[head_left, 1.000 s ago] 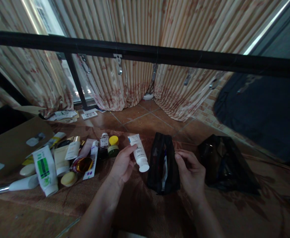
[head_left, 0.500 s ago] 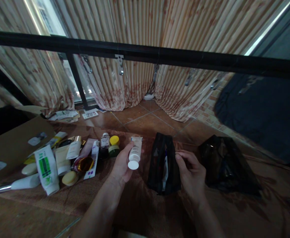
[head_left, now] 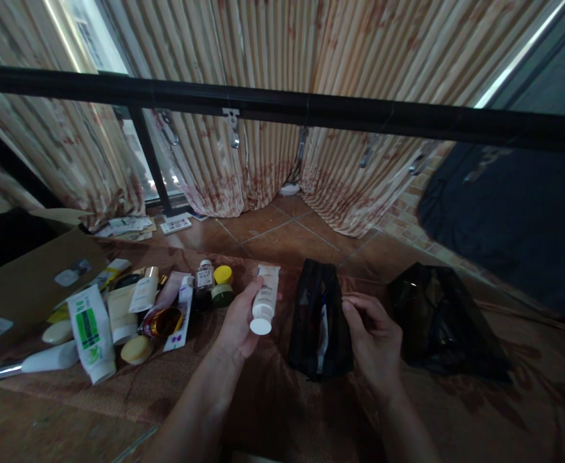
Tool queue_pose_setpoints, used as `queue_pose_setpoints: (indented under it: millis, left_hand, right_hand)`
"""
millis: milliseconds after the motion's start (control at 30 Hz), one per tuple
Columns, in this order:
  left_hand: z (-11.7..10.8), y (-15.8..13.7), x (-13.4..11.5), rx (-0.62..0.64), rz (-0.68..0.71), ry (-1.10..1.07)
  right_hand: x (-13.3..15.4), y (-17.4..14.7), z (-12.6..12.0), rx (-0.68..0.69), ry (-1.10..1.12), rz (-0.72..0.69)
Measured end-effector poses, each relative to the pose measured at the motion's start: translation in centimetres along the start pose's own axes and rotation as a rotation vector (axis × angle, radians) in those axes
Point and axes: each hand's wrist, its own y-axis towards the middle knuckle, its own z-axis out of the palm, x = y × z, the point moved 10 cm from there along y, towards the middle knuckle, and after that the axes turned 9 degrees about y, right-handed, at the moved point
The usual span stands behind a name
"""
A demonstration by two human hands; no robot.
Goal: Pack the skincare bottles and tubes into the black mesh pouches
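In my left hand (head_left: 240,315) is a white squeeze tube (head_left: 266,296), its round cap tilted toward me. To its right stands a black zip pouch (head_left: 303,321) with its top parted; a white and blue item (head_left: 323,328) shows inside. The fingertips of my right hand (head_left: 372,328) are closed on the pouch's right edge. Left of the tube are a jar with a yellow lid (head_left: 223,275), a dark green jar (head_left: 221,296) and a dark bottle with a white cap (head_left: 204,278).
Several tubes and bottles lie at the left, among them a white and green tube (head_left: 91,331), beside a cardboard box (head_left: 36,276). A black plastic bag (head_left: 446,328) lies at the right. A dark rail (head_left: 263,103) crosses in front of the curtains (head_left: 263,38).
The tube in my left hand has shifted very slightly right and down. My right hand keeps its hold on the pouch's edge.
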Motion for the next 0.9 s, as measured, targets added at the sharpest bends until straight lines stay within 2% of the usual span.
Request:
queue_pose_setpoints:
  millis: [500, 733, 900]
  left_hand:
    - [0.16, -0.13, 0.15, -0.013, -0.031, 0.001]
    - [0.19, 0.0, 0.0, 0.012, 0.007, -0.023]
    - [0.06, 0.06, -0.1, -0.015, 0.037, 0.006]
  right_hand:
    - [-0.24, 0.03, 0.05, -0.003, -0.007, -0.004]
    - [-0.16, 0.0, -0.11, -0.007, -0.016, 0.021]
    - [-0.04, 0.05, -0.25, -0.019, -0.011, 0.018]
